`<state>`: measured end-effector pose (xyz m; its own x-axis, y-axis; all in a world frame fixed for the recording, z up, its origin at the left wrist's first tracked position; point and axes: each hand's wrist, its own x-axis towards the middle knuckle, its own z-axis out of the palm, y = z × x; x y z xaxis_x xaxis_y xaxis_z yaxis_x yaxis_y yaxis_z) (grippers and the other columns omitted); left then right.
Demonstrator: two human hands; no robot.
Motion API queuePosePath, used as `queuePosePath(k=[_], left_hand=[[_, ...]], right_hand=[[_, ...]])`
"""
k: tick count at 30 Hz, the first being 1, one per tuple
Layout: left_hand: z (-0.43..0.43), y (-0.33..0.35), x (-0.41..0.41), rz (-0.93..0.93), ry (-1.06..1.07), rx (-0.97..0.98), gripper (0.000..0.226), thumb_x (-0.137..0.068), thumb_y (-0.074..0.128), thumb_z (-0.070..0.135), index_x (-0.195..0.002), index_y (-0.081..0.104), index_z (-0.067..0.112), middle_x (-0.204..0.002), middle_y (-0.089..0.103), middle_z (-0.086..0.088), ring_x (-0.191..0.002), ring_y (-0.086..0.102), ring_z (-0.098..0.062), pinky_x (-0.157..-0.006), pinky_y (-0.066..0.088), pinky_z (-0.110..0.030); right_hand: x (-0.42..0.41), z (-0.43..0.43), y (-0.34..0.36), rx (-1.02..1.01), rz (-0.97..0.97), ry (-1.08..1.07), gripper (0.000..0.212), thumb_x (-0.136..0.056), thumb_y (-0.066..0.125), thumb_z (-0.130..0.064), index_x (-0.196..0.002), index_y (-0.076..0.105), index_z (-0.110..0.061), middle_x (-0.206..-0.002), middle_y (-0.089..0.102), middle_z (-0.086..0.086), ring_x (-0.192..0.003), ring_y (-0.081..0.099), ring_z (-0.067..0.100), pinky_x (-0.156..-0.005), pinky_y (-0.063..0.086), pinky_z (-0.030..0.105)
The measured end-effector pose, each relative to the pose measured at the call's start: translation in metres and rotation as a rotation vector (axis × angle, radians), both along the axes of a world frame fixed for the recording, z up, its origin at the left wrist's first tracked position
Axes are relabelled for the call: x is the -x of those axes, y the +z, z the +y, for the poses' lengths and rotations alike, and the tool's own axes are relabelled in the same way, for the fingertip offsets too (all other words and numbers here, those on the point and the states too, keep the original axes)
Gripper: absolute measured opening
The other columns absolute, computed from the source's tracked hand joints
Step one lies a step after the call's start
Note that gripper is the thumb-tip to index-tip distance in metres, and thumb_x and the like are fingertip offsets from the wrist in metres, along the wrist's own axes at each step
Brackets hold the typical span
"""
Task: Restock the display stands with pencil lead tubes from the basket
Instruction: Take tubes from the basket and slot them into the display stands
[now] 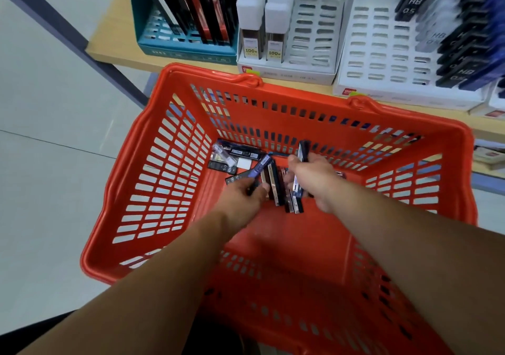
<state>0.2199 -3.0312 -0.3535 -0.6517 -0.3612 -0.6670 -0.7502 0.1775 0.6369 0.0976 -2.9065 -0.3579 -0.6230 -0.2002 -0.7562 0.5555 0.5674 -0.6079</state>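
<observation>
An orange plastic basket [153,180] sits in front of a shelf, with several pencil lead tubes [235,158] loose on its floor. Both my arms reach down into it. My left hand [240,201] pinches a dark blue tube that angles up to the right. My right hand [314,182] grips several tubes at once; one sticks up above the fingers and others hang below the palm. Three display stands stand on the shelf behind: a teal one [147,21], a white middle one [314,35] with two rows filled, and a white right one [382,54] filled on its right side.
The wooden shelf [114,40] runs along the back, its edge just behind the basket. A dark metal shelf post [82,43] slants down at the left. Pale floor tiles [49,163] lie to the left of the basket.
</observation>
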Motion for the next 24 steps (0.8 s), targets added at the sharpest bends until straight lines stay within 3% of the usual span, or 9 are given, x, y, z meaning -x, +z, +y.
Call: queuePosePath(k=[4,7,8,10,12,15,18,20,24], left_hand=[[-0.022,-0.024,-0.007,-0.188,-0.037,0.254,0.040,-0.086,0.082,0.042,-0.120,0.064,0.032,-0.097,0.066,0.010,-0.081,0.059,-0.008,-0.067,0.044,-0.021],[-0.021,-0.035,0.000,-0.182,-0.022,0.260,0.056,-0.079,0.089,0.040,-0.128,0.064,0.032,-0.086,0.058,0.017,-0.076,0.057,-0.004,-0.057,0.042,-0.018],[-0.019,-0.038,0.002,-0.171,-0.031,0.259,0.055,-0.080,0.088,0.034,-0.129,0.064,0.030,-0.086,0.059,0.017,-0.075,0.057,-0.003,-0.056,0.045,-0.019],[-0.016,-0.046,0.006,-0.170,-0.061,0.271,0.050,-0.084,0.084,0.026,-0.130,0.064,0.027,-0.095,0.067,0.010,-0.081,0.062,-0.009,-0.071,0.057,-0.028],[-0.016,-0.047,0.007,-0.204,-0.106,0.276,0.046,-0.086,0.081,0.029,-0.128,0.062,0.028,-0.102,0.068,0.007,-0.090,0.066,-0.014,-0.085,0.060,-0.035],[-0.020,-0.044,0.002,-0.215,-0.125,0.247,0.044,-0.089,0.073,0.032,-0.130,0.058,0.025,-0.106,0.067,0.004,-0.095,0.066,-0.019,-0.085,0.057,-0.034],[-0.026,-0.039,-0.003,-0.188,-0.051,0.175,0.043,-0.091,0.066,0.035,-0.132,0.058,0.022,-0.107,0.070,0.000,-0.097,0.068,-0.022,-0.090,0.058,-0.038],[-0.027,-0.036,-0.004,-0.178,-0.051,0.149,0.038,-0.091,0.064,0.036,-0.127,0.061,0.023,-0.103,0.071,-0.002,-0.092,0.069,-0.022,-0.085,0.060,-0.039],[-0.024,-0.028,-0.001,-0.154,-0.012,0.093,0.013,-0.097,0.060,0.026,-0.106,0.067,0.020,-0.081,0.070,0.000,-0.065,0.066,-0.015,-0.052,0.050,-0.024]], right_hand=[[0.006,0.015,-0.020,-0.087,-0.020,-0.007,0.013,-0.102,0.055,-0.017,-0.114,0.061,-0.016,-0.075,0.066,0.008,-0.063,0.060,0.022,-0.059,0.046,0.031],[-0.001,0.023,-0.031,-0.140,-0.155,-0.044,0.008,-0.097,0.056,-0.009,-0.099,0.060,-0.015,-0.073,0.054,0.008,-0.055,0.048,0.021,-0.048,0.047,0.028],[-0.004,0.023,-0.034,-0.167,-0.165,-0.040,0.007,-0.095,0.060,-0.010,-0.094,0.058,-0.016,-0.073,0.053,0.007,-0.054,0.045,0.020,-0.045,0.044,0.025],[-0.008,0.022,-0.039,-0.217,-0.104,0.009,0.018,-0.089,0.076,-0.019,-0.088,0.058,-0.017,-0.075,0.058,0.003,-0.057,0.049,0.018,-0.045,0.040,0.023],[-0.011,0.021,-0.041,-0.257,0.009,0.055,0.032,-0.084,0.084,-0.027,-0.081,0.054,-0.018,-0.078,0.061,-0.003,-0.067,0.057,0.016,-0.058,0.046,0.027],[-0.018,0.019,-0.045,-0.339,0.103,0.095,0.041,-0.077,0.088,-0.037,-0.079,0.051,-0.021,-0.086,0.065,-0.004,-0.079,0.065,0.018,-0.074,0.053,0.032],[-0.022,0.012,-0.046,-0.435,0.172,0.153,0.049,-0.070,0.090,-0.049,-0.091,0.058,-0.017,-0.097,0.067,0.002,-0.089,0.067,0.025,-0.071,0.053,0.034],[-0.023,0.010,-0.045,-0.468,0.204,0.192,0.055,-0.070,0.091,-0.050,-0.101,0.062,-0.015,-0.101,0.068,0.004,-0.093,0.067,0.026,-0.069,0.051,0.033],[-0.021,0.012,-0.047,-0.423,0.113,0.159,0.047,-0.073,0.092,-0.037,-0.097,0.062,-0.009,-0.096,0.069,0.006,-0.079,0.063,0.022,-0.066,0.047,0.030]])
